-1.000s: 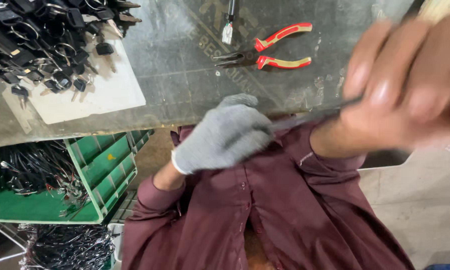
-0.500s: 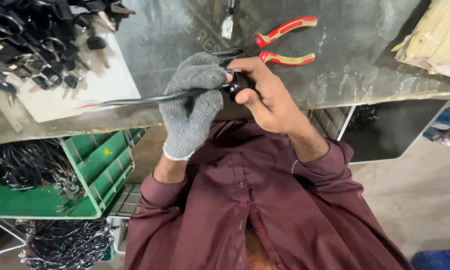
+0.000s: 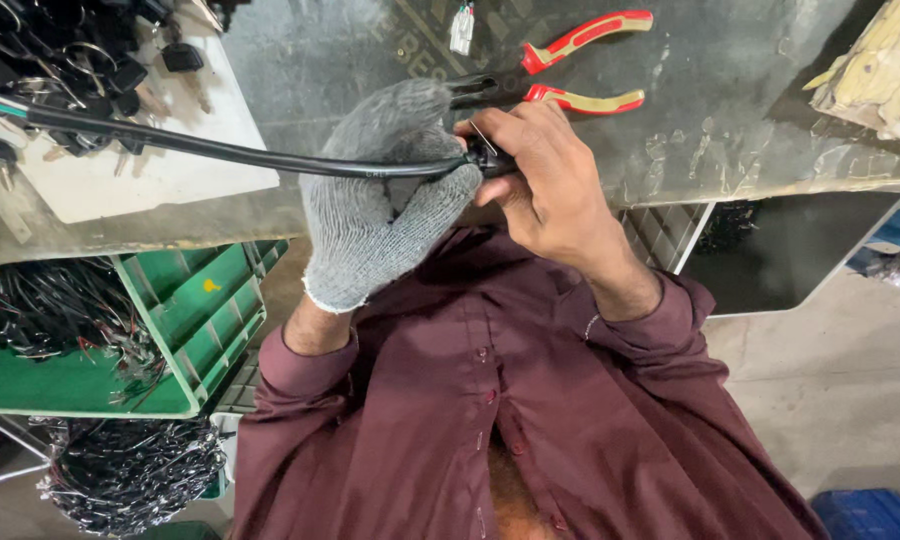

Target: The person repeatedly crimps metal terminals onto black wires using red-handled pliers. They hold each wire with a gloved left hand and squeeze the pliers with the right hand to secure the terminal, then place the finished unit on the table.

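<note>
- Hands meet over the desk (image 3: pixel 730 130) edge: the gloved left hand (image 3: pixel 390 190) wraps its fingers around a black cable (image 3: pixel 220 152), likely steadying it.
- Bare right hand (image 3: pixel 545 185) has its fingers closed on the cable's black end piece (image 3: pixel 492 160), just beside the glove.
- Cable runs off left, over a white board (image 3: pixel 160 180) loaded with black connectors (image 3: pixel 60 50).
- Red-handled pliers (image 3: pixel 570 65) lie just beyond the hands, apart from them.
- Green crate (image 3: pixel 205 330) of wires sits below left.

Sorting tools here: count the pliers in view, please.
1: red-handled pliers lie on the bench, just beyond the hands; the left hand and right hand hold a cable. Others may be hidden.
</note>
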{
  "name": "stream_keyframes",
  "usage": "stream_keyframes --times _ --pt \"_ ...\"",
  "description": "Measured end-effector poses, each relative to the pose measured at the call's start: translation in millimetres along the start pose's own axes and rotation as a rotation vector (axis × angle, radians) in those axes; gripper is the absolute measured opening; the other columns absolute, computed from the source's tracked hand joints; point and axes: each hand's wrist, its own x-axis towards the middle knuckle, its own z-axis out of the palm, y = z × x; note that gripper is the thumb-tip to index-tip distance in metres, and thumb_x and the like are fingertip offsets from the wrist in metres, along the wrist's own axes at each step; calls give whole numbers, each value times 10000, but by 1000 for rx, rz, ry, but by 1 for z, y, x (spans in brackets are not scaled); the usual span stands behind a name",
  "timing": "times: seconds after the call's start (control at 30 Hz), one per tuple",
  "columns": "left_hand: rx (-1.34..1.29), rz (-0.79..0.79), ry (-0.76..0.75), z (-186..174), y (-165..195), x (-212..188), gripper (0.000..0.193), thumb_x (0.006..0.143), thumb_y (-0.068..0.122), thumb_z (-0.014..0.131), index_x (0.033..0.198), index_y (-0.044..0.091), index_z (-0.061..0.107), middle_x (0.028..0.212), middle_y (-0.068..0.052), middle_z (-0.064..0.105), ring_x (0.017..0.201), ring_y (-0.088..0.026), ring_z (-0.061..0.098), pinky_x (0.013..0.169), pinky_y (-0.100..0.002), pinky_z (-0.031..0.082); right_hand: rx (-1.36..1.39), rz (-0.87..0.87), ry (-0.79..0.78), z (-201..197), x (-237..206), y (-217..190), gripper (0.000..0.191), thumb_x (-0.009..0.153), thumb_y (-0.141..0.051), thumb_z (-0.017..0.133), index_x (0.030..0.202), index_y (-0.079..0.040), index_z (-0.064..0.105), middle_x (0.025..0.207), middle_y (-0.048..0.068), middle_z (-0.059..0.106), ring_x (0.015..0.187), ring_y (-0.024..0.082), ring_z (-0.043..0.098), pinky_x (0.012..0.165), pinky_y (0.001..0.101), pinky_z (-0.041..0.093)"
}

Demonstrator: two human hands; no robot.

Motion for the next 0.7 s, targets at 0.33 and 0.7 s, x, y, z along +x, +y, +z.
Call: stream_keyframes --times 0.33,0.7 --pt "-374 -200 157 21 6 -5 189 1005 46 808 1142 38 679 1037 -84 729 917 -179 716 853 -280 586 -212 -40 102 5 8 -14 446 982 -72 760 1361 6 537 1253 106 665 1059 320 623 920 422 454" --pt "-335 -206 125 14 12 -4 535 943 130 664 1385 -11 398 1073 -74 683 908 -180 696 816 -297 568 309 197 11 2 11 -15 305 1155 -231 576 1278 47 551 1080 131 651 932 194 626 850 330 507"
